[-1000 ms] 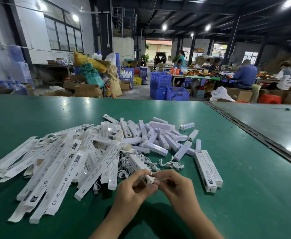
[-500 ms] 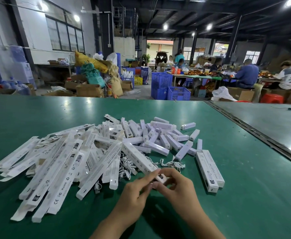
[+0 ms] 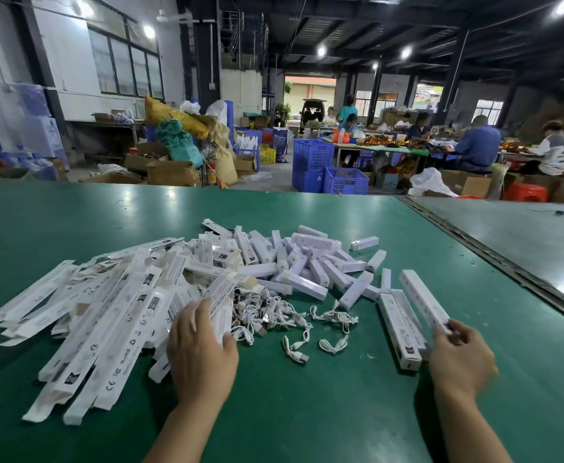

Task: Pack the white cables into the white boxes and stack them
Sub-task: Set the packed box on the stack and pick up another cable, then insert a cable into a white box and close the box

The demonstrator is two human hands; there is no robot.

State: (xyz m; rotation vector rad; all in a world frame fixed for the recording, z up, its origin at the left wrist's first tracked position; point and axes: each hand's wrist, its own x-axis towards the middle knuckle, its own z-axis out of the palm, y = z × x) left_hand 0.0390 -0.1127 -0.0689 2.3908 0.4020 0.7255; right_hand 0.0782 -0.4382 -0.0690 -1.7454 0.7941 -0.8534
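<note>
A heap of flat white boxes (image 3: 113, 315) lies on the left of the green table (image 3: 307, 412). Small white lamp bars (image 3: 307, 265) are piled behind the middle. Loose coiled white cables (image 3: 284, 317) lie in front of them. My left hand (image 3: 200, 349) grips a flat white box (image 3: 222, 302) at the heap's right edge. My right hand (image 3: 457, 352) holds the near end of a long packed white box (image 3: 422, 300), tilted over two packed boxes (image 3: 399, 329) lying side by side on the right.
A dark seam (image 3: 494, 262) runs diagonally on the right, with a second table surface (image 3: 524, 228) beyond it. Blue crates (image 3: 327, 168), cardboard boxes and seated people fill the far workshop floor.
My hands were together at the front, closing a box. Now they are apart: the right has carried the packed box to the pair on the right, the left has reached into the flat-box heap.
</note>
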